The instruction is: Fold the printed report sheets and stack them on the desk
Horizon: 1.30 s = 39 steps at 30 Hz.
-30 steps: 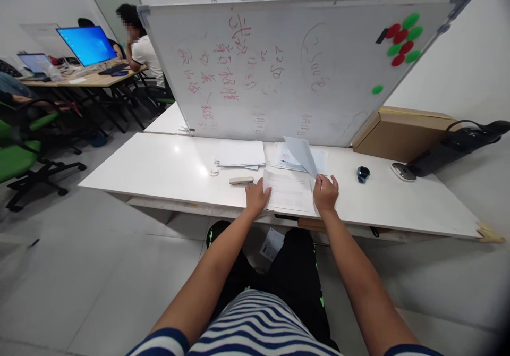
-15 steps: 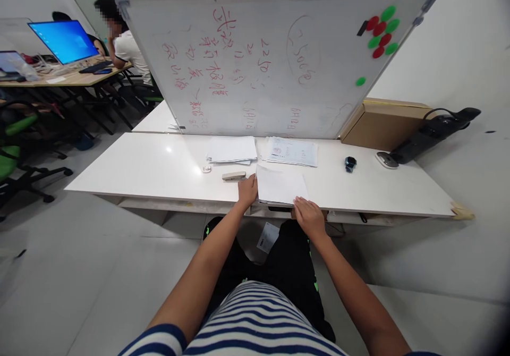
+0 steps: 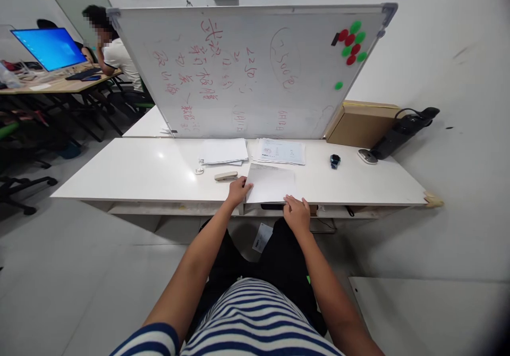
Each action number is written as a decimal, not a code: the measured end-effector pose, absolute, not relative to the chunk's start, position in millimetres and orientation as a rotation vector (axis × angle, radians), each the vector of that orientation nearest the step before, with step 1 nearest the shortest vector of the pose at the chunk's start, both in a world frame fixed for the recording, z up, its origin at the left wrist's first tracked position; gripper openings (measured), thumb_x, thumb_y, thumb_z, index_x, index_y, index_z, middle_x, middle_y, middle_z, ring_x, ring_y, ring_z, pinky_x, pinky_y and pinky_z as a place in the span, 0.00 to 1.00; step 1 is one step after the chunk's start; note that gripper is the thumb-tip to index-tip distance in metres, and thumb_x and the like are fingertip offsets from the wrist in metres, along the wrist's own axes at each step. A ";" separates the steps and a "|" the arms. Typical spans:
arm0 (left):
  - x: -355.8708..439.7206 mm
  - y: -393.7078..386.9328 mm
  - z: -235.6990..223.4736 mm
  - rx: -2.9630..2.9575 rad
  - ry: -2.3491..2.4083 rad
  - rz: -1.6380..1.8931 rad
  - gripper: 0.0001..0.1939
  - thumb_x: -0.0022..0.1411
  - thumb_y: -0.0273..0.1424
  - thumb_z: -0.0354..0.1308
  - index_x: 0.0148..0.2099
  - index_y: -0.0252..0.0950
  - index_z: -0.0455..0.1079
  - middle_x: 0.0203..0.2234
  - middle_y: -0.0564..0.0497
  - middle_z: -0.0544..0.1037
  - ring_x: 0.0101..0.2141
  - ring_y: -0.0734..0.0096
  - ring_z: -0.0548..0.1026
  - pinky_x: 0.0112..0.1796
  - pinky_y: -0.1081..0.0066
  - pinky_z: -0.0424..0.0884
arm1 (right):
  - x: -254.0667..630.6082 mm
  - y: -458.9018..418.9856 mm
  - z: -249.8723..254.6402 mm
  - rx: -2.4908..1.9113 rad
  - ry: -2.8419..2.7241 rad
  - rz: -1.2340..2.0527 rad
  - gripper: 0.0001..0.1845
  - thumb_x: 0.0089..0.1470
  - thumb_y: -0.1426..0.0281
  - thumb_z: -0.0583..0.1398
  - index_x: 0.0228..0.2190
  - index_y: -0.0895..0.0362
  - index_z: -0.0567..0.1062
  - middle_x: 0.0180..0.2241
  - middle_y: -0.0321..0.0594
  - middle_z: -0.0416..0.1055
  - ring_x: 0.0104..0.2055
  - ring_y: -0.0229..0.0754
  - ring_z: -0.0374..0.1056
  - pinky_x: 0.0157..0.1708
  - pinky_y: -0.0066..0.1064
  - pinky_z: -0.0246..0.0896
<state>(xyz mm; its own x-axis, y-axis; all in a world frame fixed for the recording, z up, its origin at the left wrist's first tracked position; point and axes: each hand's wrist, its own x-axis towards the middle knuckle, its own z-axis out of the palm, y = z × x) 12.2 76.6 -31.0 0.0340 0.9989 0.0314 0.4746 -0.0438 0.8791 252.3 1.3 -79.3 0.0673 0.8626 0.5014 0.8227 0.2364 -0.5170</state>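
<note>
A small stack of white paper [image 3: 271,183] lies at the near edge of the white table [image 3: 139,170], its far edge slightly raised. My left hand [image 3: 238,190] grips the stack's left side, fingers curled over it. At the near right corner my right hand [image 3: 296,212] pinches the stack at the table's edge. A beige stapler [image 3: 226,176] sits just left of my left hand. Two more paper piles lie farther back: a blank one [image 3: 223,151] and a printed one [image 3: 281,151].
A whiteboard [image 3: 247,69] with red writing and coloured magnets leans along the table's far side. A cardboard box [image 3: 362,124], a black device [image 3: 400,130], a small dark object [image 3: 335,160] and a grey mouse [image 3: 367,156] sit at right. A person sits at a desk with a monitor [image 3: 50,48], far left.
My right hand let down the sheet it held raised and came back to the stack's near right corner. The stack now lies blank side up. My left hand stayed on the left side.
</note>
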 end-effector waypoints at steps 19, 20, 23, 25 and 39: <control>-1.9 45.2 21.4 1.661 1.438 1.080 0.16 0.60 0.42 0.54 0.45 0.38 0.70 0.39 0.50 0.77 0.40 0.63 0.74 0.40 0.67 0.69 | 234.6 58.7 5.0 -1.156 -1.349 0.871 0.18 0.47 0.55 0.62 0.33 0.56 0.71 0.45 0.46 0.74 0.42 0.44 0.70 0.42 0.38 0.66; -0.5 43.2 20.0 1.655 1.445 1.070 0.17 0.61 0.43 0.53 0.45 0.38 0.71 0.40 0.49 0.77 0.40 0.62 0.74 0.40 0.66 0.69 | 229.8 56.0 2.5 -1.199 -1.369 0.868 0.18 0.48 0.55 0.62 0.34 0.56 0.71 0.43 0.46 0.74 0.42 0.45 0.70 0.42 0.39 0.66; 3.8 38.8 17.9 1.644 1.456 1.083 0.20 0.63 0.46 0.49 0.44 0.37 0.73 0.39 0.47 0.78 0.40 0.60 0.74 0.41 0.64 0.69 | 222.0 48.8 5.2 -1.279 -1.444 0.778 0.21 0.51 0.56 0.59 0.43 0.55 0.73 0.44 0.44 0.74 0.46 0.48 0.69 0.47 0.42 0.64; 6.0 37.7 16.9 1.611 1.452 1.127 0.21 0.63 0.47 0.49 0.45 0.37 0.73 0.40 0.47 0.78 0.41 0.60 0.74 0.41 0.65 0.69 | 220.3 45.4 9.3 -1.240 -1.503 0.713 0.22 0.54 0.57 0.57 0.48 0.53 0.72 0.49 0.43 0.72 0.52 0.48 0.66 0.52 0.42 0.60; 29.1 37.1 21.8 1.722 1.428 1.321 0.24 0.65 0.49 0.43 0.48 0.40 0.72 0.41 0.49 0.78 0.43 0.62 0.73 0.43 0.67 0.68 | 210.5 27.7 13.5 -1.216 -1.506 0.355 0.25 0.61 0.57 0.49 0.55 0.52 0.68 0.54 0.41 0.68 0.58 0.47 0.63 0.58 0.43 0.57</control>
<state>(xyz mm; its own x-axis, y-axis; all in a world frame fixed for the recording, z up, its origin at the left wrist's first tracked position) 29.1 37.1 21.8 -0.0408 0.9390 0.3414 0.4134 -0.2952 0.8614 210.5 27.7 13.5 0.1428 0.8222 0.5509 0.4894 0.4251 -0.7614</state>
